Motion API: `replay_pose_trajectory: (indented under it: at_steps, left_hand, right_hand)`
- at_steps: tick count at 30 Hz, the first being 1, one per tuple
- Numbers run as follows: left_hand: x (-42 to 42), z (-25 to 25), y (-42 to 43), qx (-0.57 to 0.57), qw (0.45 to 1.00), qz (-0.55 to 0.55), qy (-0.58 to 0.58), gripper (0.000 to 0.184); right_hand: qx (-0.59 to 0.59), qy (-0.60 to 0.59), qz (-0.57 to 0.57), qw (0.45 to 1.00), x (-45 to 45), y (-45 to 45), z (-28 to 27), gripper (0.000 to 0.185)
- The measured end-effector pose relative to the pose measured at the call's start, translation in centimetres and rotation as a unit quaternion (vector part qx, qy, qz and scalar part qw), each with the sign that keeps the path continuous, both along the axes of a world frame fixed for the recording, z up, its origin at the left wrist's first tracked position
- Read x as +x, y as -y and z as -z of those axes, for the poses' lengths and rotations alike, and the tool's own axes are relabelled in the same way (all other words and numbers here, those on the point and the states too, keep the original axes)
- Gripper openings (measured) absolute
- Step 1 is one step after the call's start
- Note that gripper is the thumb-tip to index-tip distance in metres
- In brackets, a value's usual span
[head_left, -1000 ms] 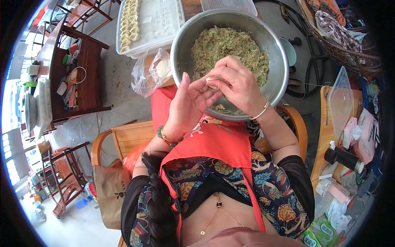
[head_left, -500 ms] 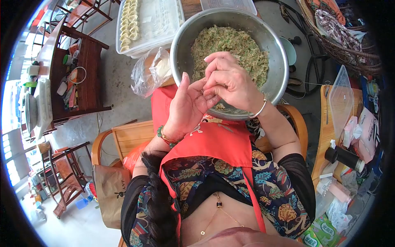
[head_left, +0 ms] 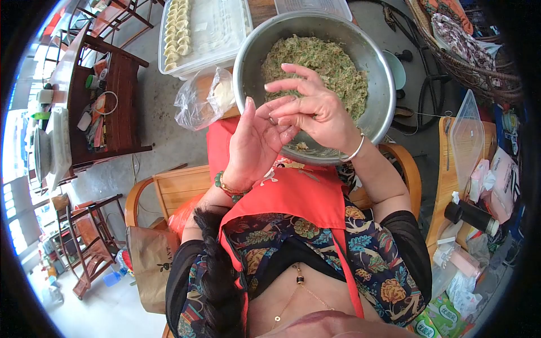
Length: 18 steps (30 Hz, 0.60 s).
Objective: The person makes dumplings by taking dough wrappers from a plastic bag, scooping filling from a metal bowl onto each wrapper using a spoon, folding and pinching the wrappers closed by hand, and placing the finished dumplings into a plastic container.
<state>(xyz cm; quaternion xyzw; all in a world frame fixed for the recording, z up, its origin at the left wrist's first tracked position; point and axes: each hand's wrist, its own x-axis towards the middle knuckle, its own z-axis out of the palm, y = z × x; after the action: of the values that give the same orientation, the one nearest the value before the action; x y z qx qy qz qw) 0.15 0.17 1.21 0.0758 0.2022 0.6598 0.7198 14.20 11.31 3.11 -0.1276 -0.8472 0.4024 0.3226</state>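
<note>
My left hand point(head_left: 255, 141) is held palm up at the near left rim of a big steel bowl point(head_left: 385, 112), its thumb and fingers apart. Over its fingertips comes my right hand point(head_left: 318, 110), thumb and forefinger pinched against the left fingers while the other fingers spread. Anything small inside that pinch is hidden. Chopped green-and-tan filling point(head_left: 310, 53) lies in the bowl beneath and beyond both hands, and a small bit of it sticks low on the near wall.
Rows of dumplings point(head_left: 179, 28) sit in a clear plastic tray point(head_left: 220, 34) beyond the bowl's left side. A plastic bag with pale dough point(head_left: 223, 94) lies by the rim. A wooden board point(head_left: 445, 180) with a black bottle point(head_left: 470, 217) is at right, a basket point(head_left: 451, 56) farther back.
My right hand's fingers have uncurled and spread, while thumb and forefinger have shifted slightly left along the left fingers. The left hand has stayed nearly in place.
</note>
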Motion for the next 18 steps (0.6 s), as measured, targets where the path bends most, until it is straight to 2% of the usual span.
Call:
replay_pose_trajectory:
  at_steps: [4, 6, 7, 9, 16, 18]
  left_hand:
    - [-0.1, 0.6, -0.2, 0.045, 0.997, 0.021, 0.051, 0.067]
    - [0.1, 0.1, -0.1, -0.010, 1.000, 0.002, -0.002, 0.063]
    - [0.1, 0.0, 0.0, -0.010, 1.000, 0.003, -0.002, 0.063]
    - [-0.1, -0.1, 0.0, -0.001, 1.000, 0.006, -0.019, 0.058]
    - [0.1, 0.3, -0.1, 0.038, 0.998, -0.032, 0.035, 0.044]
    - [0.3, -0.6, -0.2, 0.021, 0.999, -0.022, -0.040, 0.047]
  right_hand:
    - [0.036, 0.024, -0.008, 0.999, 0.3, -0.3, 0.1, 0.022]
    - [0.009, 0.031, -0.015, 0.999, 0.2, 0.0, -0.1, 0.027]
    - [0.009, 0.031, -0.015, 0.999, 0.1, 0.2, -0.2, 0.027]
    - [-0.065, -0.010, 0.031, 0.997, -0.2, 0.6, -0.4, 0.034]
    - [-0.027, -0.008, 0.024, 0.999, 0.1, 0.3, 0.4, 0.037]
    - [-0.041, -0.033, 0.023, 0.998, 0.0, 0.4, 0.5, 0.035]
